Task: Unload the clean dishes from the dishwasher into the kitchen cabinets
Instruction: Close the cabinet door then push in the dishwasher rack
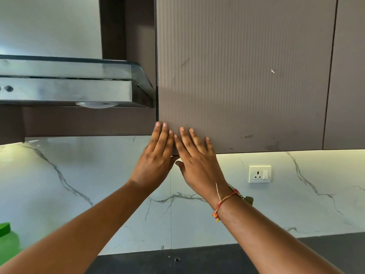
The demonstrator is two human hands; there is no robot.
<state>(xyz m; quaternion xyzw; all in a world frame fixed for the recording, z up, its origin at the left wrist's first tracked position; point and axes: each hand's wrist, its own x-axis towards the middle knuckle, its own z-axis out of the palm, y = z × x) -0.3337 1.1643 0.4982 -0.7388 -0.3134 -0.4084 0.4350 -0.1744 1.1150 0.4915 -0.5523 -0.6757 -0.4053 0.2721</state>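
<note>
Marble backsplash [296, 194]; range hood [75, 82] beside hand-pressed cabinet door [245, 76].

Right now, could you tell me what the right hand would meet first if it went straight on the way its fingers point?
The right hand already lies flat against the ribbed cabinet door.

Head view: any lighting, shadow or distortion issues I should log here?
Head view: sharp overall; wide-angle bend tilts the cabinet door edges; a soft shadow crosses the door's lower part above both hands (left hand, right hand); under-cabinet light brightens the marble backsplash; hazy reflections on the range hood.
</note>
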